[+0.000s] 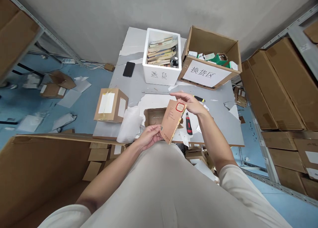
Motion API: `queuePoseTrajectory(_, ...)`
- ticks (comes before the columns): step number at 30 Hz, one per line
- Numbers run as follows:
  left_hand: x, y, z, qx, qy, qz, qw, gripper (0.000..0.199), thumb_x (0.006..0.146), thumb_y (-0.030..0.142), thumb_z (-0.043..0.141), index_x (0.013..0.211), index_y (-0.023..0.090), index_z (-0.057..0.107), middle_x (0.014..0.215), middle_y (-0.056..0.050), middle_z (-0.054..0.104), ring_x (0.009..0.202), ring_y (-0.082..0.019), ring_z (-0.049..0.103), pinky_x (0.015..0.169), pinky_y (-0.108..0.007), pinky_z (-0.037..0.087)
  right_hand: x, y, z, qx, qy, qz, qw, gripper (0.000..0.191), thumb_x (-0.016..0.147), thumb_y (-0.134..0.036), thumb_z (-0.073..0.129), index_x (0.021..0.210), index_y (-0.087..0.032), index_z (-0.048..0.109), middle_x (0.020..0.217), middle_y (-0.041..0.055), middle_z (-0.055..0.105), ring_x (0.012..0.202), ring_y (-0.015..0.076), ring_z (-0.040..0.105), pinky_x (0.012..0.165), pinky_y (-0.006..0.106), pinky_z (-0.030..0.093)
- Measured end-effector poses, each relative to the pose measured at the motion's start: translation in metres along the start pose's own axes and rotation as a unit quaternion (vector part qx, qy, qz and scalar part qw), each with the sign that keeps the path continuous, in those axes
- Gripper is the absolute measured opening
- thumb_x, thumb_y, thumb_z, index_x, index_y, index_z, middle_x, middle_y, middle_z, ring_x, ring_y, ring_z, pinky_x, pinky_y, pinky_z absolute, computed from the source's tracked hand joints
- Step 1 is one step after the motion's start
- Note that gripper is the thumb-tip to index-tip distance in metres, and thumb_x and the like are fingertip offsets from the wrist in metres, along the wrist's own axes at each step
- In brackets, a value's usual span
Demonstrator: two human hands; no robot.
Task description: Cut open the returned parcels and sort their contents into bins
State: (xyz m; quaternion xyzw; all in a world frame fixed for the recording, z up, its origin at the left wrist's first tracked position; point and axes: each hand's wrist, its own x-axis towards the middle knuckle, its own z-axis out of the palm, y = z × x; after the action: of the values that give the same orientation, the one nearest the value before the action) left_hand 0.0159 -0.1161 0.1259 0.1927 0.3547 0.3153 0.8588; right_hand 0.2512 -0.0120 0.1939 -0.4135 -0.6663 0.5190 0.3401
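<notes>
A tan paperback book (171,120) with a red-framed label is held tilted above the front of the table. My left hand (150,137) pinches its lower left corner. At the upper right edge, my right hand (188,102) is closed around the book, its index finger stretched out over the top. Behind the book lies an open brown cardboard box (154,117), partly hidden by it. A red and black utility knife (189,123) rests just right of the book. White wrapping material (129,123) is heaped to the left of my left hand.
A white foam box (161,74) full of books stands at the back, beside a large carton (211,72) with small boxes. On the left are a taped parcel (108,105) and a black phone (129,69). Stacked cartons (280,85) line the right; a big open carton (44,175) is front left.
</notes>
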Motion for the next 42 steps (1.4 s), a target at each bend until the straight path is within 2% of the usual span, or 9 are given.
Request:
queuePoseTrajectory(3, -0.001, -0.003, 0.007, -0.017, -0.021, -0.039, 0.999, 0.032, 0.07, 0.032, 0.078, 0.093, 0.011, 0.07, 0.069, -0.003, 0.066, 0.056, -0.008, 0.06, 0.06, -0.022, 0.051, 0.004, -0.002, 0.008, 0.005, -0.036, -0.014, 0.999, 0.042, 0.084, -0.058, 0.056, 0.089, -0.018, 0.068, 0.099, 0.006, 0.061, 0.091, 0.017, 0.057, 0.077, 0.029, 0.047)
queuePoseTrajectory(6, -0.001, -0.006, 0.012, -0.018, -0.009, -0.057, 0.998, 0.03, 0.071, 0.023, 0.076, 0.098, 0.012, 0.069, 0.076, -0.006, 0.069, 0.065, -0.011, 0.064, 0.068, -0.025, 0.053, 0.006, 0.002, 0.018, 0.03, -0.035, 0.026, 0.999, 0.051, 0.082, -0.067, 0.051, 0.069, -0.017, 0.057, 0.068, 0.0004, 0.055, 0.063, 0.0116, 0.052, 0.058, 0.024, 0.044)
queuePoseTrajectory(10, 0.001, -0.004, 0.009, -0.025, 0.061, 0.027, 0.997, 0.03, 0.073, 0.02, 0.07, 0.103, 0.017, 0.066, 0.1, -0.008, 0.071, 0.089, -0.018, 0.067, 0.081, -0.035, 0.055, 0.006, 0.012, 0.028, 0.041, 0.044, 0.092, 0.994, 0.052, 0.079, -0.068, 0.053, 0.064, -0.019, 0.048, 0.051, -0.0051, 0.044, 0.043, 0.0076, 0.038, 0.039, 0.02, 0.031)
queuePoseTrajectory(15, -0.001, 0.004, -0.008, -0.021, 0.088, 0.131, 0.987, 0.025, 0.072, 0.031, 0.067, 0.091, 0.015, 0.065, 0.082, -0.006, 0.073, 0.08, -0.019, 0.07, 0.077, -0.035, 0.056, 0.005, 0.016, 0.025, 0.062, 0.09, 0.128, 0.986, 0.053, 0.076, -0.071, 0.055, 0.062, -0.02, 0.048, 0.046, -0.0054, 0.044, 0.038, 0.0068, 0.035, 0.034, 0.02, 0.026)
queuePoseTrajectory(20, -0.002, 0.004, -0.011, 0.052, 0.136, 0.151, 0.978, 0.037, 0.064, 0.039, 0.079, 0.091, 0.015, 0.068, 0.079, -0.005, 0.073, 0.068, -0.015, 0.069, 0.073, -0.029, 0.055, 0.004, 0.016, 0.019, 0.064, 0.092, 0.147, 0.983, 0.053, 0.073, -0.07, 0.059, 0.062, -0.019, 0.051, 0.045, -0.0057, 0.044, 0.038, 0.0063, 0.036, 0.033, 0.019, 0.025)
queuePoseTrajectory(28, 0.003, 0.004, -0.008, 0.03, 0.13, 0.159, 0.978, 0.04, 0.06, 0.041, 0.082, 0.088, 0.016, 0.07, 0.08, -0.004, 0.073, 0.068, -0.013, 0.067, 0.076, -0.029, 0.055, 0.008, 0.021, 0.016, 0.079, 0.107, 0.145, 0.98, 0.051, 0.073, -0.067, 0.062, 0.068, -0.017, 0.057, 0.049, -0.0045, 0.05, 0.037, 0.0056, 0.039, 0.032, 0.018, 0.03)
queuePoseTrajectory(31, 0.004, 0.006, -0.011, 0.023, 0.142, 0.165, 0.976, 0.04, 0.06, 0.041, 0.083, 0.088, 0.016, 0.069, 0.08, -0.004, 0.073, 0.068, -0.013, 0.067, 0.076, -0.03, 0.055, 0.006, 0.021, 0.008, 0.117, 0.086, 0.141, 0.979, 0.047, 0.074, -0.061, 0.065, 0.089, -0.017, 0.061, 0.056, -0.004, 0.056, 0.041, 0.0071, 0.047, 0.035, 0.018, 0.039)
queuePoseTrajectory(35, 0.006, 0.01, -0.015, 0.013, 0.154, 0.167, 0.974, 0.04, 0.062, 0.042, 0.081, 0.09, 0.016, 0.068, 0.077, -0.003, 0.072, 0.067, -0.012, 0.066, 0.078, -0.03, 0.054, 0.005, 0.018, -0.003, 0.167, 0.03, 0.145, 0.975, 0.056, 0.073, -0.046, 0.074, 0.119, -0.024, 0.052, 0.077, -0.002, 0.066, 0.062, 0.0118, 0.062, 0.049, 0.022, 0.054)
queuePoseTrajectory(42, 0.021, 0.026, -0.022, 0.039, 0.174, 0.154, 0.972, 0.048, 0.064, 0.046, 0.079, 0.1, 0.017, 0.065, 0.087, -0.005, 0.073, 0.079, -0.016, 0.069, 0.089, -0.035, 0.052, 0.05, 0.024, -0.021, 0.151, 0.034, 0.148, 0.977, 0.03, 0.075, -0.035, 0.071, 0.098, -0.019, 0.063, 0.075, 0.0, 0.067, 0.062, 0.0108, 0.063, 0.055, 0.025, 0.059)
